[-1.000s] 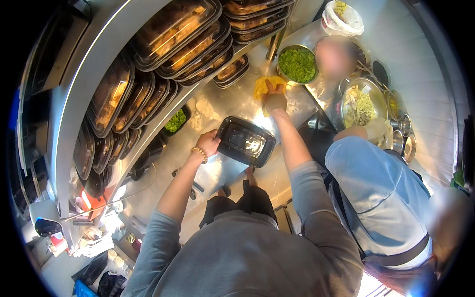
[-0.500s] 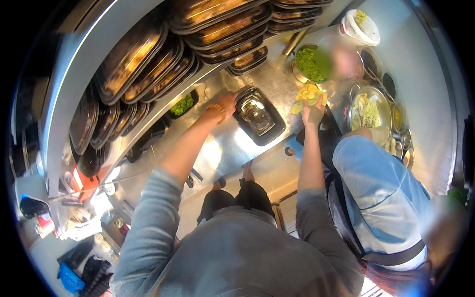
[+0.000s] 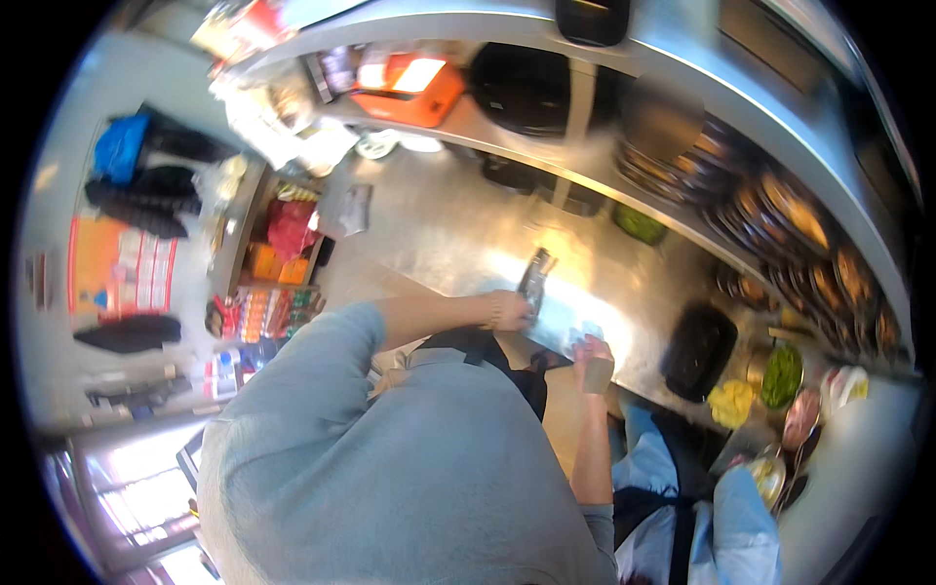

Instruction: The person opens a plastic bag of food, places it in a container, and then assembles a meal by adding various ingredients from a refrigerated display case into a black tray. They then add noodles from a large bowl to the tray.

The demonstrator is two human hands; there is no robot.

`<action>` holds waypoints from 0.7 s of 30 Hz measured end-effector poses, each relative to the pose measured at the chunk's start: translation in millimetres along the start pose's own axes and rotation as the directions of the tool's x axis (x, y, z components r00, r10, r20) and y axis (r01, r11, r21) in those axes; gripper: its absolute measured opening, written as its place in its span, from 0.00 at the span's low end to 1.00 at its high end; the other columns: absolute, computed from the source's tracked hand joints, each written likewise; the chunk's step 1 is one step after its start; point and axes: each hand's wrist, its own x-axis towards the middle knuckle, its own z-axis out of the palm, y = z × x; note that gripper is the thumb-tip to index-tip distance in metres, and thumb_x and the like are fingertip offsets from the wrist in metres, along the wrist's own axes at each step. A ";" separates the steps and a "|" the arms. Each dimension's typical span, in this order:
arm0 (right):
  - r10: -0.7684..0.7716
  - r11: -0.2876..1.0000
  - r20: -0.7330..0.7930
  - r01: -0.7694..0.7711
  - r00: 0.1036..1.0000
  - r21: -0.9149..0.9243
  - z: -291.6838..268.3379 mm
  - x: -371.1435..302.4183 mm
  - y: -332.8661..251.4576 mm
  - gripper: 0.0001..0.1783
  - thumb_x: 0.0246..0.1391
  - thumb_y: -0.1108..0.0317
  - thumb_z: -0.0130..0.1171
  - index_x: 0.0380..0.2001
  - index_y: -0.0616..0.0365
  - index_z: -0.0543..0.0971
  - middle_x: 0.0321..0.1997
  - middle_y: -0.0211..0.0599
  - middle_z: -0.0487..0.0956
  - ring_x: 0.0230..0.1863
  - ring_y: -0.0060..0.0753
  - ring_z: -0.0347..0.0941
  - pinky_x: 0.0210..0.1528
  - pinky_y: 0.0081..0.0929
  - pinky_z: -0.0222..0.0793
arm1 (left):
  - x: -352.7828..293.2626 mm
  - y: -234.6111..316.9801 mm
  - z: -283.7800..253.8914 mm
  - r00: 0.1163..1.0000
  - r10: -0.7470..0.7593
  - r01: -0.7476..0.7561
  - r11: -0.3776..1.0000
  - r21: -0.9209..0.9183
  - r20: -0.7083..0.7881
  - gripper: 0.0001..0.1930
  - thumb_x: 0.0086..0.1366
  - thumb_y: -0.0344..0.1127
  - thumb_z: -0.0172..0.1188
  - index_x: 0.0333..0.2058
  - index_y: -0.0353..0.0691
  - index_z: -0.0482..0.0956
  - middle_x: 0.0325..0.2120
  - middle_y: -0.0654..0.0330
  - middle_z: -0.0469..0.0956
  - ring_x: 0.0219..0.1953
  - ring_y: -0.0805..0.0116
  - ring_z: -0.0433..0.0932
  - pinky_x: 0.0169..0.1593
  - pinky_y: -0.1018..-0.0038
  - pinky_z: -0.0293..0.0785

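Motion blurs both hands over the steel counter (image 3: 409,244). My left hand (image 3: 509,310), fingers curled, is at the near end of a dark, shiny oblong tool (image 3: 534,278) whose kind I cannot make out. Just to its right, by the counter's front edge, my right hand (image 3: 590,363) has bent, smeared fingers; whether anything is in them does not show. Farther right sits a black tray (image 3: 699,351), apart from both hands. Beside it lies a crumpled, cloth-like yellow thing (image 3: 729,403).
Above the counter's back runs a steel shelf (image 3: 604,171) with an orange box (image 3: 409,93) and stacked lidded trays (image 3: 780,219). A bowl of chopped greens (image 3: 780,375) stands at the right. A co-worker in light blue clothing (image 3: 746,522) is close on my right.
The view has swung left. My right hand has let go of the yellow thing and moved away from it. My left hand has left the black tray and come to the dark tool.
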 end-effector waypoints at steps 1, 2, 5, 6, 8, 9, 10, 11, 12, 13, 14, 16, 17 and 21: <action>-0.047 0.999 0.080 0.049 0.996 -0.016 18.8 3.7 -16.3 0.13 0.50 0.66 0.66 0.36 0.63 0.81 0.25 0.39 0.79 0.26 0.31 0.75 0.32 0.30 0.73 | -36.0 -41.4 6.3 0.984 -0.168 0.171 0.984 0.046 -0.058 0.14 0.60 0.42 0.53 0.38 0.39 0.78 0.32 0.44 0.80 0.38 0.44 0.79 0.44 0.54 0.74; -0.088 0.995 0.166 0.094 0.982 -0.032 38.6 7.4 -34.8 0.14 0.48 0.66 0.67 0.37 0.63 0.81 0.27 0.41 0.80 0.27 0.32 0.75 0.34 0.31 0.74 | -68.1 -93.4 13.7 0.941 -0.336 0.337 0.941 0.032 -0.037 0.14 0.59 0.40 0.53 0.41 0.42 0.79 0.35 0.45 0.80 0.40 0.46 0.79 0.45 0.54 0.75; -0.224 0.968 0.300 0.248 0.927 -0.045 83.6 18.8 -85.6 0.13 0.49 0.67 0.67 0.38 0.62 0.81 0.29 0.43 0.81 0.28 0.36 0.77 0.33 0.30 0.73 | -161.3 -224.8 16.2 0.708 -0.614 0.635 0.770 -0.064 -0.350 0.19 0.62 0.37 0.52 0.52 0.44 0.74 0.46 0.43 0.76 0.41 0.46 0.79 0.45 0.54 0.76; -0.238 0.969 0.349 0.247 0.906 0.020 98.5 23.0 -118.4 0.13 0.49 0.68 0.66 0.38 0.62 0.81 0.30 0.44 0.81 0.29 0.36 0.77 0.33 0.31 0.73 | -195.6 -278.7 27.7 0.521 -0.730 0.757 0.635 -0.156 -0.442 0.20 0.64 0.37 0.52 0.55 0.46 0.71 0.46 0.41 0.76 0.42 0.45 0.79 0.45 0.53 0.76; -0.324 0.944 0.394 0.322 0.860 0.074 119.6 34.6 -191.9 0.11 0.50 0.69 0.65 0.36 0.62 0.81 0.31 0.43 0.81 0.30 0.36 0.77 0.33 0.31 0.73 | -237.8 -361.4 23.9 0.316 -0.826 0.830 0.479 -0.287 -0.466 0.21 0.65 0.37 0.51 0.58 0.50 0.69 0.50 0.40 0.72 0.43 0.44 0.78 0.46 0.53 0.76; -0.334 0.942 0.381 0.323 0.862 0.096 128.9 41.8 -236.3 0.10 0.50 0.69 0.65 0.36 0.62 0.81 0.30 0.42 0.80 0.30 0.36 0.77 0.34 0.30 0.73 | -246.6 -390.0 15.4 0.226 -0.845 0.822 0.432 -0.370 -0.484 0.22 0.65 0.36 0.50 0.58 0.52 0.68 0.52 0.41 0.71 0.43 0.43 0.78 0.46 0.54 0.76; -0.332 0.943 0.352 0.318 0.875 0.099 137.2 50.6 -278.6 0.10 0.51 0.70 0.64 0.36 0.62 0.81 0.29 0.42 0.80 0.30 0.36 0.77 0.35 0.30 0.73 | -237.7 -402.7 -0.8 0.210 -0.840 0.775 0.456 -0.439 -0.501 0.21 0.65 0.35 0.50 0.58 0.51 0.68 0.51 0.41 0.70 0.45 0.43 0.77 0.48 0.53 0.75; -0.320 0.947 0.304 0.307 0.897 0.093 147.6 62.0 -314.3 0.09 0.51 0.71 0.64 0.36 0.62 0.80 0.29 0.41 0.79 0.30 0.36 0.77 0.35 0.30 0.73 | -229.9 -408.6 -22.5 0.214 -0.827 0.717 0.494 -0.492 -0.519 0.21 0.65 0.34 0.50 0.57 0.50 0.69 0.50 0.42 0.70 0.46 0.42 0.76 0.49 0.53 0.74; -0.405 0.914 0.189 0.402 0.894 0.059 159.9 77.7 -342.7 0.10 0.51 0.70 0.64 0.36 0.62 0.80 0.29 0.40 0.79 0.30 0.33 0.77 0.35 0.28 0.72 | -228.7 -416.8 -40.1 0.209 -0.820 0.665 0.518 -0.538 -0.532 0.20 0.65 0.34 0.49 0.56 0.50 0.69 0.49 0.42 0.69 0.48 0.41 0.74 0.51 0.53 0.73; -0.491 0.871 0.091 0.491 0.866 0.020 171.5 92.1 -372.9 0.10 0.52 0.70 0.65 0.36 0.62 0.80 0.29 0.38 0.79 0.30 0.31 0.76 0.35 0.26 0.72 | -230.0 -436.1 -41.8 0.207 -0.815 0.591 0.546 -0.594 -0.542 0.21 0.63 0.32 0.52 0.56 0.51 0.69 0.48 0.44 0.69 0.49 0.42 0.73 0.52 0.54 0.72; -0.481 0.875 -0.005 0.481 0.877 0.051 182.1 106.6 -409.0 0.09 0.52 0.70 0.65 0.36 0.61 0.80 0.29 0.37 0.79 0.30 0.29 0.76 0.36 0.26 0.71 | -232.7 -461.3 -30.0 0.204 -0.816 0.513 0.559 -0.651 -0.540 0.23 0.61 0.30 0.54 0.56 0.52 0.69 0.47 0.45 0.68 0.49 0.42 0.73 0.52 0.55 0.71; -0.479 0.867 -0.174 0.494 0.861 0.057 202.1 150.1 -467.6 0.10 0.53 0.69 0.64 0.36 0.62 0.80 0.31 0.35 0.80 0.31 0.26 0.75 0.37 0.24 0.70 | -229.6 -503.6 -13.7 0.226 -0.808 0.380 0.588 -0.714 -0.545 0.25 0.58 0.28 0.58 0.55 0.53 0.70 0.46 0.47 0.68 0.50 0.42 0.71 0.54 0.57 0.70; -0.481 0.861 -0.241 0.505 0.843 0.051 213.9 173.3 -489.7 0.10 0.54 0.67 0.64 0.36 0.62 0.80 0.31 0.35 0.81 0.31 0.25 0.75 0.37 0.24 0.70 | -233.8 -526.8 -4.9 0.242 -0.798 0.345 0.602 -0.720 -0.552 0.26 0.57 0.27 0.60 0.55 0.53 0.70 0.46 0.46 0.68 0.50 0.43 0.70 0.54 0.57 0.69; -0.147 0.988 -0.044 0.149 0.988 0.038 235.2 263.0 -512.6 0.31 0.57 0.65 0.61 0.60 0.66 0.66 0.48 0.39 0.78 0.49 0.34 0.74 0.52 0.30 0.67 | -233.1 -557.3 -46.0 0.363 -0.695 0.304 0.718 -0.626 -0.621 0.27 0.56 0.25 0.59 0.56 0.51 0.69 0.46 0.46 0.67 0.49 0.44 0.70 0.56 0.59 0.67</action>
